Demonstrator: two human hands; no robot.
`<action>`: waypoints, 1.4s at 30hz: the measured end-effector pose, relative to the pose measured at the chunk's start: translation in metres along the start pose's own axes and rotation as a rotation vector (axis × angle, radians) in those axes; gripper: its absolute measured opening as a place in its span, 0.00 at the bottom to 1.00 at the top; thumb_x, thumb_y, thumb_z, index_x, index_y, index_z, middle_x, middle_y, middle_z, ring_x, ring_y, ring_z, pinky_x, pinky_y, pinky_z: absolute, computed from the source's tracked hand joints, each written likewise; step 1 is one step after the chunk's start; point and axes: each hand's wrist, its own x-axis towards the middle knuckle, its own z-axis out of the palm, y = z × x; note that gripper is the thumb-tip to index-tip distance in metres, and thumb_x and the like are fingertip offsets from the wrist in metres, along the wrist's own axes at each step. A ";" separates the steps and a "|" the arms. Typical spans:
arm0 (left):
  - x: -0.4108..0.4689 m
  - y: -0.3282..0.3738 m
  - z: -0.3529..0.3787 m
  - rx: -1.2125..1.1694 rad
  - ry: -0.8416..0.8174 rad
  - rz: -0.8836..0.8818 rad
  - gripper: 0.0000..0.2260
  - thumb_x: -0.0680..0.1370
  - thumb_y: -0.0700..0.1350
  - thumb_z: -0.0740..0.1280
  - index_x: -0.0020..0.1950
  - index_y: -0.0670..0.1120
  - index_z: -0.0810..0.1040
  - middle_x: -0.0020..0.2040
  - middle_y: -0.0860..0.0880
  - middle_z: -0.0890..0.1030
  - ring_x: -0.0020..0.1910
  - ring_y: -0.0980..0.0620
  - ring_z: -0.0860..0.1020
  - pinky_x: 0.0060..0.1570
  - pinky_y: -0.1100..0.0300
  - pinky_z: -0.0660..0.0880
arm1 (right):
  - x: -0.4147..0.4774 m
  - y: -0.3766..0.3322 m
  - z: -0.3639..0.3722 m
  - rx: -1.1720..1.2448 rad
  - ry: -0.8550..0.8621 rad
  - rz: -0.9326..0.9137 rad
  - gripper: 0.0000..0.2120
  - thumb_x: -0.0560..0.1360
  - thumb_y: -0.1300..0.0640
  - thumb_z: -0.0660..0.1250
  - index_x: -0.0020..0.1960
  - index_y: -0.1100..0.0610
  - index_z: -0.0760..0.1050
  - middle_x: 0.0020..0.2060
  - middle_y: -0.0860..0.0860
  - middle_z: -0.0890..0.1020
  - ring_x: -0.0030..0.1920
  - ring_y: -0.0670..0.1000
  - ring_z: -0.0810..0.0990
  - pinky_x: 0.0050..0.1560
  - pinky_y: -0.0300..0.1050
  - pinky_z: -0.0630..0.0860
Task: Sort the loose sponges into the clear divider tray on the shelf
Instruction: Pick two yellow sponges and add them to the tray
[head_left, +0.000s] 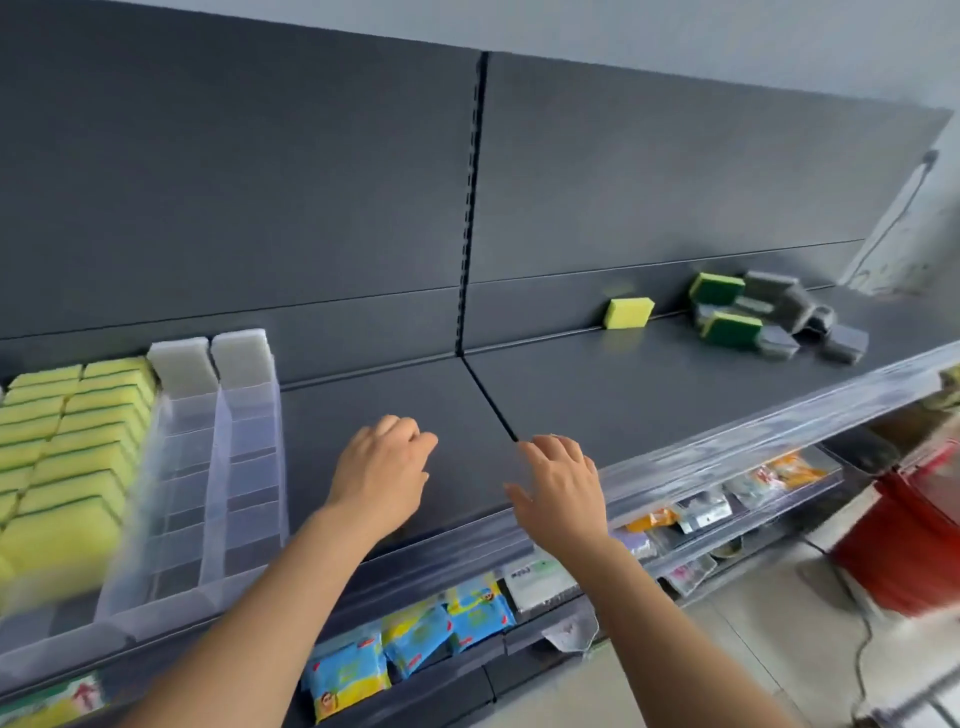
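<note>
A dark grey shelf (597, 395) with a matching back panel (260, 182) fills most of the view, and a clear rail (727, 447) runs along its front edge. At the left end of the shelf stands the clear divider tray (218, 467). Its left lanes are packed with rows of yellow-and-green sponges (67, 457). Each of the two right lanes holds a single white sponge (182, 358) at the back, against the panel.

A red container (904, 545) (blurred, so its kind is unclear) stands low at the right, below shelf level.

Both bare forearms reach up from the bottom of the view. The left hand (382, 478) is over the bare shelf just right of the tray, its fingers loosely curled and holding nothing. The right hand (563, 488) is near it, over the front rail, with the thumb out to the side and the fingers slightly spread, also holding nothing.

The loose sponges (769, 317) lie in a heap at the far right of the shelf, well apart from the tray and both hands. Most are grey and two are green-and-yellow. One yellow sponge (629, 313) lies alone to the left of the heap, close to the back panel.

On the lower shelf, blue packets (415, 639) lie under the hands.
</note>
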 end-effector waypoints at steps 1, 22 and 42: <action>0.009 0.014 0.003 -0.004 -0.001 0.006 0.13 0.78 0.48 0.64 0.62 0.50 0.74 0.59 0.52 0.75 0.60 0.50 0.71 0.57 0.56 0.70 | 0.001 0.016 -0.003 -0.009 -0.002 0.009 0.21 0.76 0.47 0.63 0.67 0.51 0.68 0.66 0.48 0.71 0.70 0.52 0.62 0.65 0.47 0.62; 0.216 0.256 0.054 -0.127 -0.007 0.177 0.15 0.78 0.48 0.64 0.65 0.51 0.73 0.61 0.52 0.74 0.62 0.51 0.70 0.57 0.57 0.69 | 0.046 0.304 -0.049 -0.036 0.000 0.256 0.26 0.76 0.44 0.63 0.71 0.50 0.66 0.67 0.51 0.70 0.70 0.54 0.63 0.69 0.50 0.62; 0.462 0.319 0.124 0.008 0.022 -0.007 0.20 0.75 0.51 0.69 0.65 0.50 0.71 0.70 0.47 0.66 0.67 0.46 0.65 0.60 0.51 0.65 | 0.228 0.477 -0.046 -0.047 0.042 0.287 0.27 0.75 0.48 0.66 0.71 0.52 0.65 0.70 0.52 0.66 0.70 0.54 0.62 0.66 0.49 0.62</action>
